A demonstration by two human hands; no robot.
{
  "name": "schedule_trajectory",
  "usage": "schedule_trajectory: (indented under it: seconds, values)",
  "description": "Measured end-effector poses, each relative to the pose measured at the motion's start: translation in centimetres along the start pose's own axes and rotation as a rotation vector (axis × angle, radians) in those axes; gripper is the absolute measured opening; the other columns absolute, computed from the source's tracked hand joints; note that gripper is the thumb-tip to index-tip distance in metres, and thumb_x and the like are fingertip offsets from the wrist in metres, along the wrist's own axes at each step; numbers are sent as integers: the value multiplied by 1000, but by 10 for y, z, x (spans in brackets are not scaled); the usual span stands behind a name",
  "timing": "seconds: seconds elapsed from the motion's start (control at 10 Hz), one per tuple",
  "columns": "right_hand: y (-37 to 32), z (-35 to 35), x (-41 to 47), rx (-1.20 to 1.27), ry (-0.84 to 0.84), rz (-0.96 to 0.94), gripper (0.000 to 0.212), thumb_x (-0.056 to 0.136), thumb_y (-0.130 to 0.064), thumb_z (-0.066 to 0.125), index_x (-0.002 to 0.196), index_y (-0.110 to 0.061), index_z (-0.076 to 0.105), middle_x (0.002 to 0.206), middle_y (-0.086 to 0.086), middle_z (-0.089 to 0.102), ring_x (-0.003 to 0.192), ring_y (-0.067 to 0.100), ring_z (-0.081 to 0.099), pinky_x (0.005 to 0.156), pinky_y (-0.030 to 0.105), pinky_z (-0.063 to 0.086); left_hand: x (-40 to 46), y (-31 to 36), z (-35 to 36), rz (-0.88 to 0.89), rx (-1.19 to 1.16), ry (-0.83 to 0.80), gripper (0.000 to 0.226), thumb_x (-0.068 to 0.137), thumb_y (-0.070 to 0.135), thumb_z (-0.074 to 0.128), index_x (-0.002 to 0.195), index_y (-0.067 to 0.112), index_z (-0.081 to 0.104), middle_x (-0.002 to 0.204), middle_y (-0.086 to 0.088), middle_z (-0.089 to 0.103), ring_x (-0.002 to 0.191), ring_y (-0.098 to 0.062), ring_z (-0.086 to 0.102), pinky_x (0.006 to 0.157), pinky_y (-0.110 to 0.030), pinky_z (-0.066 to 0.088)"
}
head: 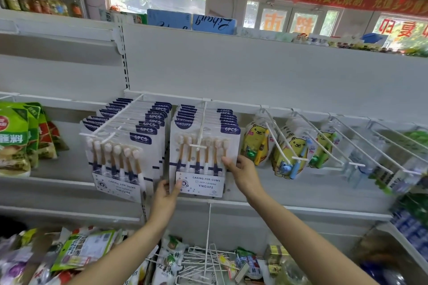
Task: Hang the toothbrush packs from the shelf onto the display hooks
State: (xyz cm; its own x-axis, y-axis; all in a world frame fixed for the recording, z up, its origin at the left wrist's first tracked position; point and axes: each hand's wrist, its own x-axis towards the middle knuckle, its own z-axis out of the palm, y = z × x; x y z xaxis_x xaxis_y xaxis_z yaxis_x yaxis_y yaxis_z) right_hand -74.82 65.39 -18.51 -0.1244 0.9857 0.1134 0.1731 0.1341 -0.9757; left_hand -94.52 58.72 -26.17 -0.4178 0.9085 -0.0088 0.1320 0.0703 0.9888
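I see the front toothbrush pack (203, 157) hanging upright on its hook (201, 132), between my hands: left hand (165, 194) pinches its lower-left corner, right hand (240, 169) fingers pinch its right edge.

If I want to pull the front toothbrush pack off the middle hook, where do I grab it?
Grab the front toothbrush pack by its two bare side edges near the bottom, reaching straight from the front. The card is flat and stiff there, and the hook points toward you, so it probably slides off that way.
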Motion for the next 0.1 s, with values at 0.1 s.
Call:
schedule_trajectory:
  seconds: [0.1]
  values:
    - [9,-19,-14,-266,98,-2,22,89,-27,73,102,-11,64,95,4,70,91,20,66,84,41,56,-9,-11,-1,-111,-33,-93,60,96,33,60,145,9,38,133,-3,52,126,-26,49,100,-35,37]
